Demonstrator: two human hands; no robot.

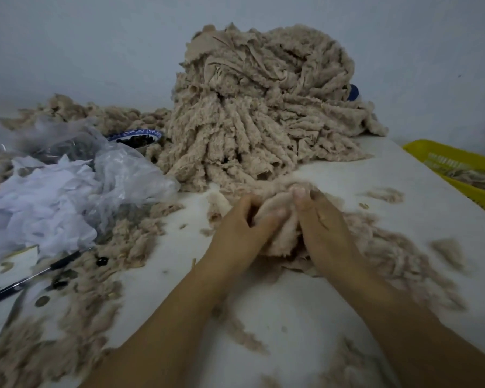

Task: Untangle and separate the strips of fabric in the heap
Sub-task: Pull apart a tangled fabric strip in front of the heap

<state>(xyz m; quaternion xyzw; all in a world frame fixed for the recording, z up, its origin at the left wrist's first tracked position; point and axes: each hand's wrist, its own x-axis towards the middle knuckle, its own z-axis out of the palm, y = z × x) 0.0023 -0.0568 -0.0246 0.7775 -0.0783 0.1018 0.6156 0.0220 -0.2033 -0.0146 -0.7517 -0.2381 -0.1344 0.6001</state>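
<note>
A white bench strewn with beige fluff carries the tall heap of strips at far centre. Crumpled plastic crowds the left, and a yellow basket sits far right. Just near of the heap, the left hand and right hand share a grip on one wad, fingers curled round it. A bowl and a pen lie left.

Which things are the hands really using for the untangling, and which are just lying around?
For the job: the heap of fabric strips, the fabric clump, the left hand and right hand gripping it.
Just lying about: the plastic bags, the blue-rimmed bowl, the dark pen.
</note>
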